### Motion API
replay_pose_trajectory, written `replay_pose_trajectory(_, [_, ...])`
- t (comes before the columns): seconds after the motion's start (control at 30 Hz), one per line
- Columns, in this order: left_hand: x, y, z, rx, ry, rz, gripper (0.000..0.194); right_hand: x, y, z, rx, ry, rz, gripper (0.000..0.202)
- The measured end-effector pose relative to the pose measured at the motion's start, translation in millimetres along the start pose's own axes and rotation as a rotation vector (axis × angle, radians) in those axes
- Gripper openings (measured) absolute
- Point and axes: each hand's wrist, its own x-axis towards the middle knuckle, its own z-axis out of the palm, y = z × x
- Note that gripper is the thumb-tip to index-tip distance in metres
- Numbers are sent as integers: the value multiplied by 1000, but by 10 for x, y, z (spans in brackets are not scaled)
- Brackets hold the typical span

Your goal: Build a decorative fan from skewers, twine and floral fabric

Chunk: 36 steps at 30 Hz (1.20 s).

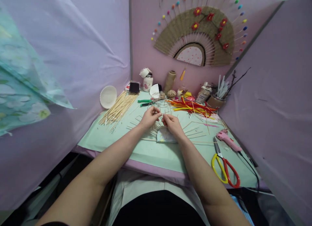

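Note:
My left hand (151,117) and my right hand (171,123) are close together over the middle of the table, fingertips of both pinched. A thin pale strand, like twine, seems to run between them; its ends are too small to make out. Below lies a half-round piece covered in pale flowered fabric (164,135), with thin sticks (196,132) spreading out from it like fan ribs. My right hand and wrist hide part of this piece. Tangled beige strands (153,132) lie among the sticks under my left hand.
Scissors (220,159) and a pink glue gun (229,141) lie at right. Bamboo sticks (119,109), a white dish (108,97) and green-handled pliers (145,101) are at left. Behind are red and yellow pipe cleaners (192,106) and a twine spool (170,80). A decorated fan (207,31) hangs above.

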Motion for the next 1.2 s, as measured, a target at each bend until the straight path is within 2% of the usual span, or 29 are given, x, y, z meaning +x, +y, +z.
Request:
replay_pose_trajectory(0.17, [1,25,-10,-128,-69,-149,34,24,-1,-35,28,60,-51,43])
replay_pose_trajectory(0.53, [0,30,-18,-191,-95,-217,36,13,-2,-52,-41,188,-172,24])
replay_pose_trajectory(0.87, [-7,70,-22,-176,-35,-236,33,62,57,-44,26,173,-173,13])
replay_pose_trajectory(1.03, [-10,82,-19,-188,-39,-243,30,59,56,-45,27,177,-154,18])
replay_pose_trajectory(1.2, [5,59,-28,-181,-20,-218,28,53,55,-46,41,184,-110,43])
